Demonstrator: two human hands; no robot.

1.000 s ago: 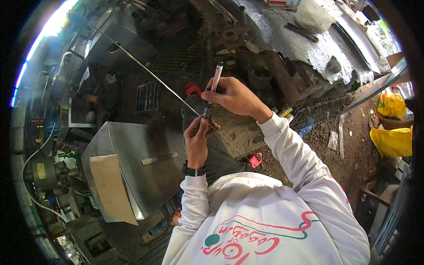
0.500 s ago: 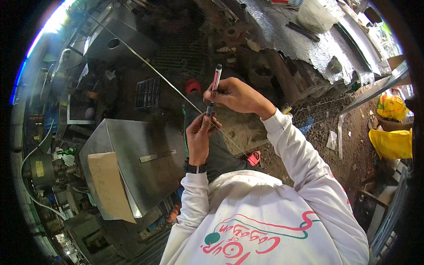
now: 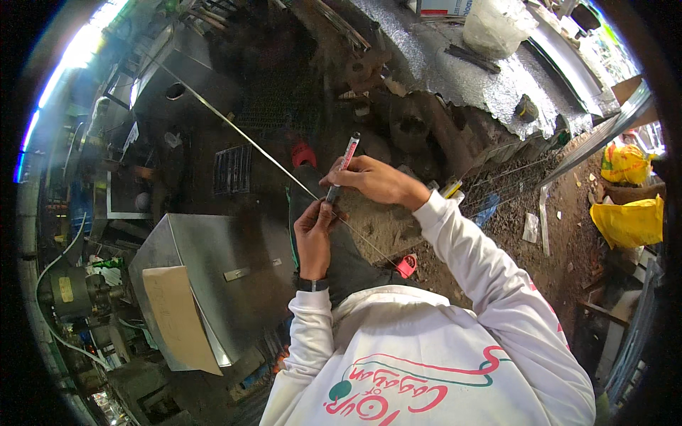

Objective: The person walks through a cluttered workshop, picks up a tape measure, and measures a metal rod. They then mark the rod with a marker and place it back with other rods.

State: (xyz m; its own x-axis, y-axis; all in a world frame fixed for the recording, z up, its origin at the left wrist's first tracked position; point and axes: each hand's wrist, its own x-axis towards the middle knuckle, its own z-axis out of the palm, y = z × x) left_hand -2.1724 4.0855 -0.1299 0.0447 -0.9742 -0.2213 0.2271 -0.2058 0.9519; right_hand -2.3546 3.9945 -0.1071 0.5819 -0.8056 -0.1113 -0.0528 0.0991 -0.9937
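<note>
The right hand [image 3: 376,181] has its thumb and fingers closed in a pinch around the marker [image 3: 348,156], which stands at a slant with its black end up and its darker lower end down at the other hand. The left hand [image 3: 312,238] is curled in, thumb against fingers, at the rod [image 3: 263,151], gripping it where the marker comes down. The rod runs from the upper left, past the metal box [image 3: 241,305] with its piece of cardboard [image 3: 174,312], to the left fingers; a thin line going on toward the red shoe [image 3: 406,266] is probably the same rod. Both hands nearly meet over the person's leg, well apart from the foil-covered surface [image 3: 419,50]. The step in hand looks like setting a mark on the rod, or readying the marker for it; the fingers hide the marker's lower tip, so I cannot tell whether it is capped or touches the metal. The next move would call for the left hand to keep the rod from rolling or sliding while the right brings a bare tip lightly across the chosen spot.
</note>
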